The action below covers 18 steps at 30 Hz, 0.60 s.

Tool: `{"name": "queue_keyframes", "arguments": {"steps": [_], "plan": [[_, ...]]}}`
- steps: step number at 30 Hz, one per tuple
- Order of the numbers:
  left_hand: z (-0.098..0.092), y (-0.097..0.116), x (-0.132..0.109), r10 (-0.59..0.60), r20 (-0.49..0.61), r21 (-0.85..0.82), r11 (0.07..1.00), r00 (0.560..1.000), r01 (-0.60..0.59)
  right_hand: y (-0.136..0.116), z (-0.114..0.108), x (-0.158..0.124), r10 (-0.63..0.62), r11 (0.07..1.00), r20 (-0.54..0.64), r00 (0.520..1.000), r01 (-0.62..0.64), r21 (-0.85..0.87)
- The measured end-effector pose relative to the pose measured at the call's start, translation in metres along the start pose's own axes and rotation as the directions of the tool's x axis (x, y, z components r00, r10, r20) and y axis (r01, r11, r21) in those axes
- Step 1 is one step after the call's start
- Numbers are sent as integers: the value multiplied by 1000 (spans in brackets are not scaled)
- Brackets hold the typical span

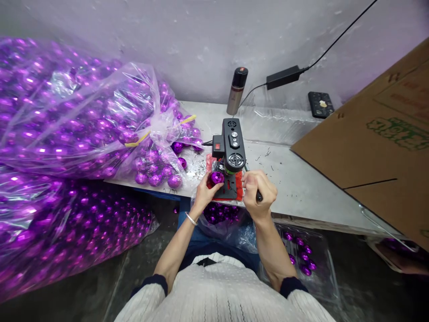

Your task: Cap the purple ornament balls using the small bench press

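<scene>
Between the thumb and fingers of my left hand (205, 193) is a shiny purple bauble (217, 177). It sits at the front of a small black machine (233, 143) that has round vents, silver buttons and a red switch. My right hand (259, 193) is closed around a black handle (259, 195) at the machine's right side; only the handle's end shows. Under the machine lies a red sheet (239, 187) with a dark slotted base plate (225, 192) on it. The contact between bauble and machine head is partly hidden.
Large clear bags of purple baubles (67, 116) fill the left. More baubles lie in a bag on my lap (221, 213) and in a clear tray (326, 273). A spray can (237, 91), power adapter (283, 78), phone (321, 104) and cardboard box (368, 129) surround the white table (295, 179).
</scene>
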<state>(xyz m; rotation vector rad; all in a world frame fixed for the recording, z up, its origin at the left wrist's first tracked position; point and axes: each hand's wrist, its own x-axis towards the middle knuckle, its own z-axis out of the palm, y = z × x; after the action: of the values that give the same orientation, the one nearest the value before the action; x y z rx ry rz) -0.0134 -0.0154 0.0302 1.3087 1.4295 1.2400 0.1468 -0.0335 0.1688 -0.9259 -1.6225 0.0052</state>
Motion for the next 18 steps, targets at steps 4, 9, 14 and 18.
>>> {"name": "queue_keyframes", "arguments": {"steps": [4, 9, 14, 18], "plan": [[3, 3, 3, 172, 43, 210, 961, 984, -177, 0, -1, -2, -12, 1000, 6, 1000, 12, 0], [10, -2, 7, 280, 92, 216, 931, 955, -294, 1, -1, -7, -13, 1000, 10, 1000, 13, 4], [15, -15, 6, 314, 109, 217, 919, 943, -331, 3, -1, -10, -8, 1000, 4, 1000, 8, 3], [16, -20, 6, 317, 127, 244, 909, 940, -339, 4, -1, -13, -9, 1000, -1, 1000, 9, -7]]}}
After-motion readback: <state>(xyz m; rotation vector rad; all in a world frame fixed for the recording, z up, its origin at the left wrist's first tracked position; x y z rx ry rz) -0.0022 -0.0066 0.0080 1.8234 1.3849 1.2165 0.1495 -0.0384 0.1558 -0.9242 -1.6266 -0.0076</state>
